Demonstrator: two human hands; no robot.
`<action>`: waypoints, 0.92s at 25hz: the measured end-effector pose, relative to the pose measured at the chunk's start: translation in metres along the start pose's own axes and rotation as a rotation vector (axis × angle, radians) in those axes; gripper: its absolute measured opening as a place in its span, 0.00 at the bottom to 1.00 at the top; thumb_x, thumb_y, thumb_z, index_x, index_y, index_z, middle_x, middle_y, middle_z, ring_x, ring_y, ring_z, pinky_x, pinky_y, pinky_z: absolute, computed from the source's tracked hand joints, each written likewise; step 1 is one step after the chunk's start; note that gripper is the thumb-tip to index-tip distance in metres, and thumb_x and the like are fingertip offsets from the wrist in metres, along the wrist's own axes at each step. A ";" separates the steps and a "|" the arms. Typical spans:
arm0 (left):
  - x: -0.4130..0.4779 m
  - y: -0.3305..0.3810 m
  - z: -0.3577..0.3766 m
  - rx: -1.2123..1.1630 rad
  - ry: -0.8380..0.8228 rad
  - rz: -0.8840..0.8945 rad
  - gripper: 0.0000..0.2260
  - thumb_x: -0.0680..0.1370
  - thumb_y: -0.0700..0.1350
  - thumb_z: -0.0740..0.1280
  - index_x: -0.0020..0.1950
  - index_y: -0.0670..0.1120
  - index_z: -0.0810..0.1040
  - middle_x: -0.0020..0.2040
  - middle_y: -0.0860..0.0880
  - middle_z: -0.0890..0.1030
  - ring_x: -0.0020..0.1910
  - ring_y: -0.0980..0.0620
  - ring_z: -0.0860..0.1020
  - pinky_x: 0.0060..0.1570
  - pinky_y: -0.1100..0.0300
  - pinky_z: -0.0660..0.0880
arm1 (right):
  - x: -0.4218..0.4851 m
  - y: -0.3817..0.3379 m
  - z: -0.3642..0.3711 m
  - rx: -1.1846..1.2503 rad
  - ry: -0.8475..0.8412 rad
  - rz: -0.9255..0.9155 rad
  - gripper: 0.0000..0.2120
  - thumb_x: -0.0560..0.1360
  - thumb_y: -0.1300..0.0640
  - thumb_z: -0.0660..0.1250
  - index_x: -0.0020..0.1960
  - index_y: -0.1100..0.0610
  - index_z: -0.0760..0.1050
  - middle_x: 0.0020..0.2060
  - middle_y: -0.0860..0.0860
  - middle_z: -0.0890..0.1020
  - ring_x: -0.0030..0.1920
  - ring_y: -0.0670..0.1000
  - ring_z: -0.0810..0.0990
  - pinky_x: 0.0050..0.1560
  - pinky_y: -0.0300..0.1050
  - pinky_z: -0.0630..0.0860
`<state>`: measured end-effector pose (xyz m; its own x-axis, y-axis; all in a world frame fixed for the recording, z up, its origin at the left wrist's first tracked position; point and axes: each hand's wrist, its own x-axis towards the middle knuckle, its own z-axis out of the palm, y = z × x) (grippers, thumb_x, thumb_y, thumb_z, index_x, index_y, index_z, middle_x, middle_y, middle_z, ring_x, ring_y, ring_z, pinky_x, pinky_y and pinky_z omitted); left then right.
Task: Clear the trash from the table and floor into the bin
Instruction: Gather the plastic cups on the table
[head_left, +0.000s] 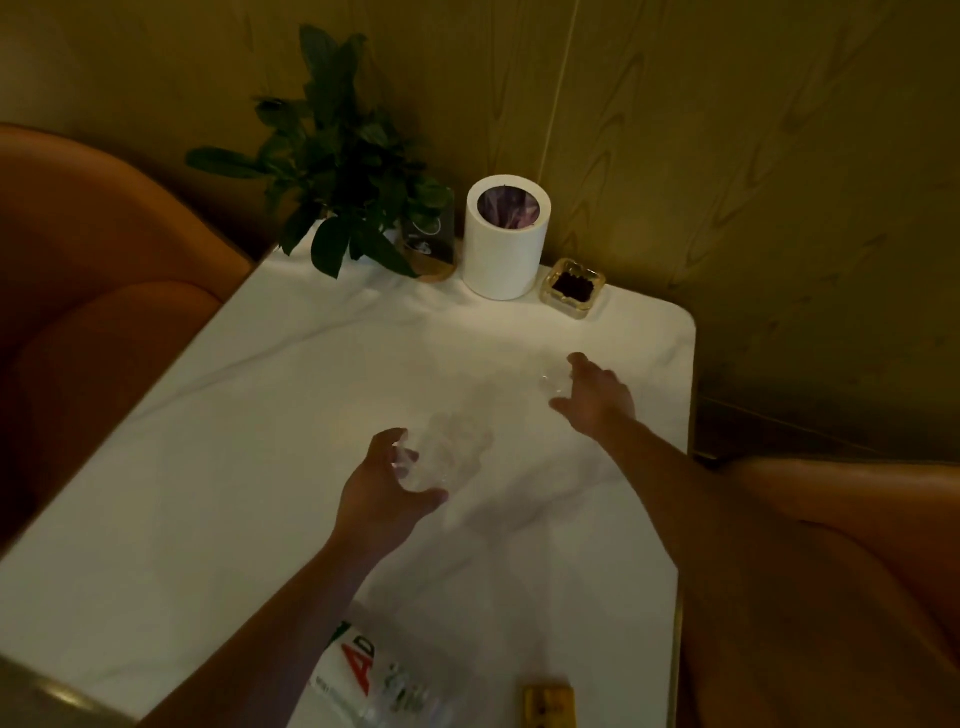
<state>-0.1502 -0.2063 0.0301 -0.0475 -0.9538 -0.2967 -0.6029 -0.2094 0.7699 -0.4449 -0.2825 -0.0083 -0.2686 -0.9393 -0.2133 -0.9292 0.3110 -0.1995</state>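
Note:
On the white table (218, 519) my left hand (387, 488) curls round a crumpled clear plastic piece (447, 452) at the middle. My right hand (597, 397) reaches to a smaller clear plastic piece (555, 382), thumb and fingers spread around it; whether it grips it is unclear. A white cylindrical bin (504, 239) with a purple liner stands at the table's far edge. At the near edge lie a clear plastic bottle (384, 680) with a red-lettered label, partly under my left forearm, and a small yellow box (549, 706).
A potted green plant (337, 171) and a dark jar (428, 244) stand left of the bin. A glass ashtray (574, 288) with dark contents sits right of it. Orange chairs (104, 270) flank the table on both sides. A wood-panel wall is behind.

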 end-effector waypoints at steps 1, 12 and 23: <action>-0.001 -0.002 0.000 0.012 0.000 -0.006 0.34 0.62 0.46 0.81 0.64 0.49 0.69 0.53 0.53 0.80 0.51 0.52 0.80 0.45 0.61 0.72 | -0.011 -0.008 -0.003 0.173 -0.031 0.003 0.28 0.71 0.47 0.72 0.65 0.55 0.65 0.58 0.54 0.80 0.57 0.58 0.79 0.56 0.52 0.76; -0.038 -0.030 -0.027 0.213 -0.007 0.072 0.33 0.62 0.50 0.80 0.64 0.50 0.71 0.57 0.50 0.80 0.52 0.52 0.78 0.48 0.62 0.71 | -0.153 -0.086 -0.044 0.558 -0.195 -0.342 0.27 0.64 0.42 0.78 0.61 0.43 0.77 0.51 0.44 0.78 0.46 0.44 0.79 0.52 0.43 0.79; -0.103 -0.044 -0.053 0.173 0.044 0.206 0.32 0.64 0.54 0.76 0.66 0.56 0.71 0.55 0.57 0.78 0.50 0.59 0.75 0.48 0.64 0.69 | -0.224 -0.142 -0.045 0.831 -0.140 -0.352 0.23 0.74 0.39 0.66 0.67 0.44 0.72 0.59 0.36 0.74 0.63 0.41 0.72 0.61 0.38 0.71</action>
<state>-0.0769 -0.1107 0.0564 -0.1510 -0.9817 -0.1163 -0.7110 0.0262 0.7027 -0.2645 -0.1225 0.1107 0.0792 -0.9905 -0.1128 -0.4553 0.0648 -0.8880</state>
